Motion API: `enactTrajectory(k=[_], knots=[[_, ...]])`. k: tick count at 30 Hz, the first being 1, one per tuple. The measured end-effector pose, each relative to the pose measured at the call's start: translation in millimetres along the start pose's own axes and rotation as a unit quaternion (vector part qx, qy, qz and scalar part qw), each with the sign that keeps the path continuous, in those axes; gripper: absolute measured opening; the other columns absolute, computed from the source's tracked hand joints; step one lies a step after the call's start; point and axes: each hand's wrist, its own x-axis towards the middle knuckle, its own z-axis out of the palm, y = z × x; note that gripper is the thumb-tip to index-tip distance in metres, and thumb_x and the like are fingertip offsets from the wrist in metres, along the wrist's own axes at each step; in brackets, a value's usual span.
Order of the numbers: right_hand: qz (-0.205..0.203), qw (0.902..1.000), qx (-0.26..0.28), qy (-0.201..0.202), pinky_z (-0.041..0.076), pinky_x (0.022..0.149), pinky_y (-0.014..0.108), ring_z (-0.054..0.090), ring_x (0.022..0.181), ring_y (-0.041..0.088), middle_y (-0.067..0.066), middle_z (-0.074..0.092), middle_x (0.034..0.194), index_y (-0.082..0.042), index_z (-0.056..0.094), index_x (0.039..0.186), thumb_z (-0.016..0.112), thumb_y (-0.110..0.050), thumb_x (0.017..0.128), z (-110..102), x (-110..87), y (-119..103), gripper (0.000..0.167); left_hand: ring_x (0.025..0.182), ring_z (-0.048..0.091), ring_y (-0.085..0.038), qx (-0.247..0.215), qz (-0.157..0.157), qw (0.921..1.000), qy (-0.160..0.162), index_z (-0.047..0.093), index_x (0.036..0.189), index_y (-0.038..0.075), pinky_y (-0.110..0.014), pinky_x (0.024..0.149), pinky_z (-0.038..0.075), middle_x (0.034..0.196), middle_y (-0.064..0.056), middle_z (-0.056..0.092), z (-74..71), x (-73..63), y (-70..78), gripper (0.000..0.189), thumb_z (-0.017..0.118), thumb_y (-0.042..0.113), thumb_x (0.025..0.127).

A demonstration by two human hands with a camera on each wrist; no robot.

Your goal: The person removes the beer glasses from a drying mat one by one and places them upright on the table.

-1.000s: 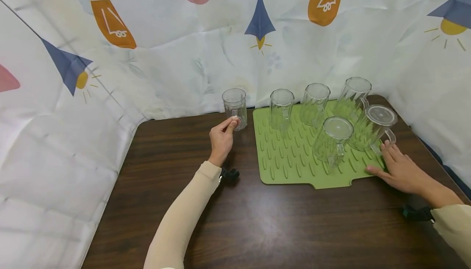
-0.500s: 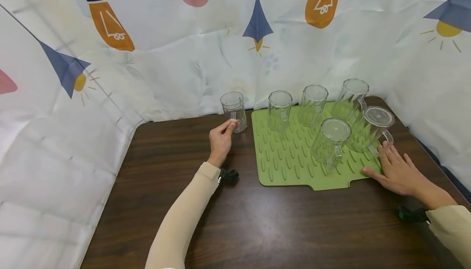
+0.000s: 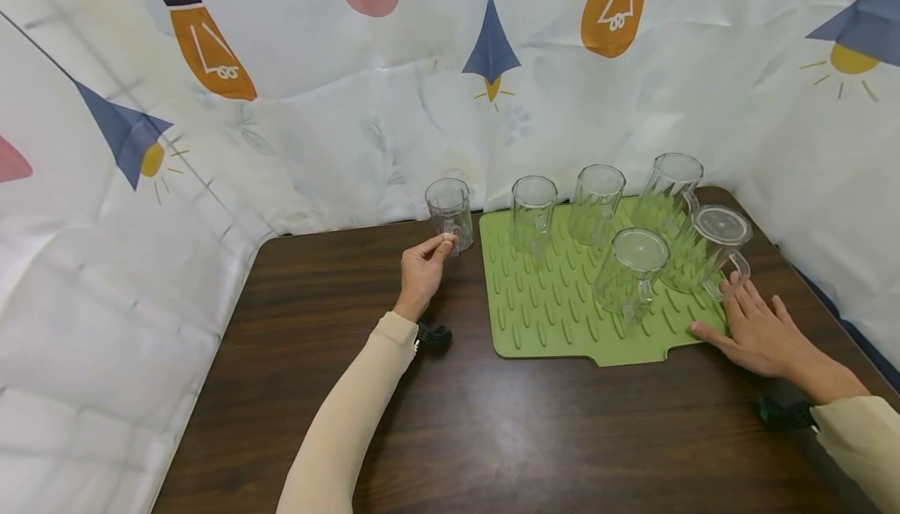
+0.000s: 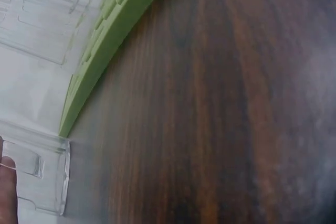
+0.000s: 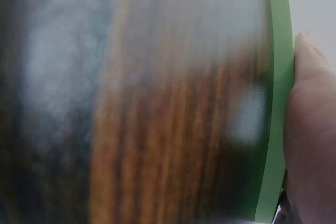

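My left hand (image 3: 420, 273) pinches the handle of a clear glass mug (image 3: 448, 200), which stands just left of the green drying mat (image 3: 534, 330) at the back of the table. In the left wrist view, the fingers (image 4: 8, 195) are at the handle, and one end of the mug (image 4: 59, 177) is close to the mat's edge (image 4: 100, 56). My right hand (image 3: 765, 336) lies flat with fingers spread over the mat's front right corner, fingertips right by the handle of an upside-down glass mug (image 3: 720, 229). The right wrist view shows it against the mat's edge (image 5: 281, 93).
Several more glass mugs stand on the mat: one at its back left (image 3: 533, 213), others along the back, and another upside-down mug (image 3: 638, 252) nearer the front. A patterned white curtain (image 3: 316, 147) hangs right behind the dark wooden table (image 3: 506, 436).
The mug in my left hand has tipped a little to the left and come back nearly straight. The right hand keeps its place on the mat. The head view has drifted slightly.
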Motion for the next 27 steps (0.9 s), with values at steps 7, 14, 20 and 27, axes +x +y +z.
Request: enactTrajectory(k=[7, 14, 20, 27], knots=[[-0.002, 1.0, 0.0, -0.001, 0.006, 0.112, 0.085, -0.007, 0.154, 0.059, 0.04, -0.016, 0.164, 0.015, -0.005, 0.158, 0.044, -0.061, 0.106, 0.0, 0.0, -2.3, 0.104, 0.102, 0.076, -0.008, 0.008, -0.005, 0.9999, -0.008, 0.078, 0.115, -0.001, -0.016, 0.092, 0.059, 0.114, -0.025, 0.076, -3.7, -1.1, 3.4, 0.021, 0.071, 0.009, 0.097], [-0.002, 1.0, -0.001, 0.001, 0.006, 0.111, 0.086, -0.006, 0.154, 0.06, 0.041, -0.015, 0.163, 0.015, -0.007, 0.158, 0.043, -0.061, 0.106, -1.4, -1.0, -2.7, 0.105, 0.109, 0.076, -0.022, 0.03, -0.013, 0.9993, -0.021, 0.077, 0.118, 0.001, -0.011, 0.087, 0.058, 0.118, -0.02, 0.077, -6.1, 1.1, 6.8, 0.023, 0.072, 0.011, 0.098], [-0.004, 1.0, -0.001, 0.001, 0.005, 0.111, 0.086, -0.008, 0.154, 0.059, 0.041, -0.016, 0.163, 0.015, -0.007, 0.158, 0.043, -0.061, 0.106, -1.2, -1.6, -1.5, 0.105, 0.107, 0.075, -0.015, 0.048, -0.018, 0.9986, -0.015, 0.078, 0.118, 0.005, -0.012, 0.085, 0.058, 0.119, -0.016, 0.078, -10.5, -1.0, 9.7, 0.024, 0.073, 0.018, 0.098], [-0.005, 1.0, -0.002, 0.0, 0.005, 0.111, 0.086, -0.01, 0.154, 0.058, 0.041, -0.016, 0.163, 0.015, -0.007, 0.158, 0.043, -0.061, 0.106, -0.8, -2.2, -0.3, 0.104, 0.102, 0.073, -0.01, 0.052, 0.0, 0.9986, 0.01, 0.079, 0.117, 0.008, -0.011, 0.083, 0.056, 0.117, -0.014, 0.079, -15.8, -2.2, 15.6, 0.025, 0.074, 0.023, 0.098]])
